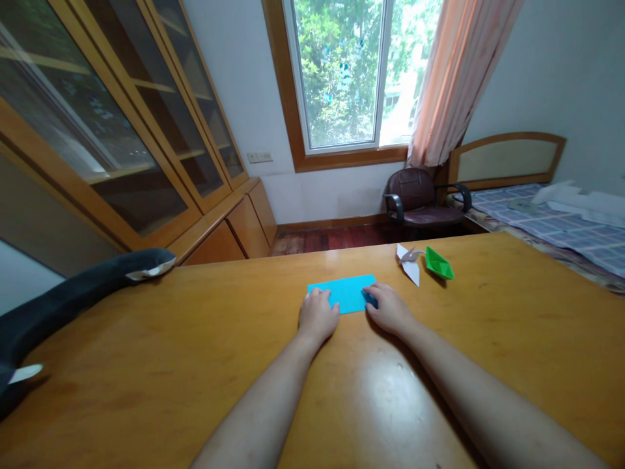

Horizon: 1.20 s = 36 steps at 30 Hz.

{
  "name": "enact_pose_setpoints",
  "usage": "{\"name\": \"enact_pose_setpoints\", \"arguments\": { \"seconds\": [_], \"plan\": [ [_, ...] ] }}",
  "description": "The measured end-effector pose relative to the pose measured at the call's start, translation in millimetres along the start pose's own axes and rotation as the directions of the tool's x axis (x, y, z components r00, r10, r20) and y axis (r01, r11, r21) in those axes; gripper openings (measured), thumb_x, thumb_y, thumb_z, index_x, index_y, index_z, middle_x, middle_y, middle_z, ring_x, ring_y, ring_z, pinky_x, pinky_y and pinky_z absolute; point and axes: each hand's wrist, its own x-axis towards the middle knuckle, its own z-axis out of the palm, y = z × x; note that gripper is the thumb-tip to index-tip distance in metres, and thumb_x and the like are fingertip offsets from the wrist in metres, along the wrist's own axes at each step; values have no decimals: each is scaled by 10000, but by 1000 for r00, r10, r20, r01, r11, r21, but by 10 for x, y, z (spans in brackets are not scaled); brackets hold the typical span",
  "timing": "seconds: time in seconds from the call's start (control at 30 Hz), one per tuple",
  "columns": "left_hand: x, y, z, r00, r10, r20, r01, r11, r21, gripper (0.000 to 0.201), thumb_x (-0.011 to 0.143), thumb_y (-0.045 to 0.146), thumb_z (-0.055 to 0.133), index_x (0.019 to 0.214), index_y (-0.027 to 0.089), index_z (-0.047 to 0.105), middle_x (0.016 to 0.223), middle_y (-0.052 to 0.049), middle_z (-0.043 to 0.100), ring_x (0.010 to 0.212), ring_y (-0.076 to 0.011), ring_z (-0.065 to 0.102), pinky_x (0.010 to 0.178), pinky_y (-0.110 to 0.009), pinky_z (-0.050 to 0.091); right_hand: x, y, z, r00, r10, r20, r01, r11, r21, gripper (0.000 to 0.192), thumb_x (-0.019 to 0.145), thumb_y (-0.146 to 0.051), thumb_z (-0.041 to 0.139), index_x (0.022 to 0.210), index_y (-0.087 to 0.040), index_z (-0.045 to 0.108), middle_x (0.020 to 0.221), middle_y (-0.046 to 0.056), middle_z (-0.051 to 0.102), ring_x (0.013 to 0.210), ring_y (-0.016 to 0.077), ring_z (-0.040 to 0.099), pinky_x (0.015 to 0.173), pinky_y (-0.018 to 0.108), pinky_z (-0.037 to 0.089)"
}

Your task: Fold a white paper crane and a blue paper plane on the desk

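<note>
A rectangular sheet of bright blue paper (347,294) lies on the wooden table, its long side running left to right. My left hand (318,312) holds down its left end, fingers curled onto the paper and thumb at the near edge. At the right end, my right hand (389,309) grips the paper between thumb and fingers, with a dark shadowed gap under the fingers. Both hands hide the paper's near corners. Just beyond my right hand stand a white folded paper crane (409,262) and a green folded paper boat (439,263).
The glossy wooden table (170,365) reaches toward a window. A dark stuffed toy (63,299) with white patches lies along its left side. Behind are a glass-door cabinet (161,117), a maroon armchair (424,195) and a bed (532,208) on the right.
</note>
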Motion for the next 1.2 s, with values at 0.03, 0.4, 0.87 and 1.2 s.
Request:
{"name": "enact_pose_setpoints", "arguments": {
  "seconds": [0.03,0.4,0.87,1.2],
  "plan": [
    [2,-5,3,1000,-5,0,5,1000,-14,365,851,376,546,1127,163,656,1112,-140,621,1031,-278,564,920,-363,422,-1,-5,-5,1000,-1,2,1,1000,-1,328,776,-159,546,1074,-139,682,1076,121,653,993,237,579,906,322,431],
    [34,-62,39,998,-56,-24,50,977,-208,431,804,272,610,1223,168,617,1223,-109,632,1127,-248,563,1007,-324,398,-1,-7,-12,1000,2,12,-2,1000,-4,409,770,-163,561,1167,-128,650,1125,135,649,1042,254,573,938,344,429],
    [36,-66,24,999,-36,-33,29,978,-209,386,828,204,547,1201,155,634,1215,-111,645,1117,-248,576,1008,-340,415,3,17,-2,1000,1,20,-1,1000,3,397,774,-168,564,1160,-156,653,1125,117,652,1051,247,568,936,340,431],
    [37,-87,40,997,-43,-59,26,964,-264,394,811,164,534,1190,148,638,1210,-112,653,1112,-248,588,997,-343,434,5,20,13,1000,-6,15,6,1000,2,412,772,-158,553,1173,-133,643,1125,129,651,1049,250,571,942,340,425]
  ]
}}
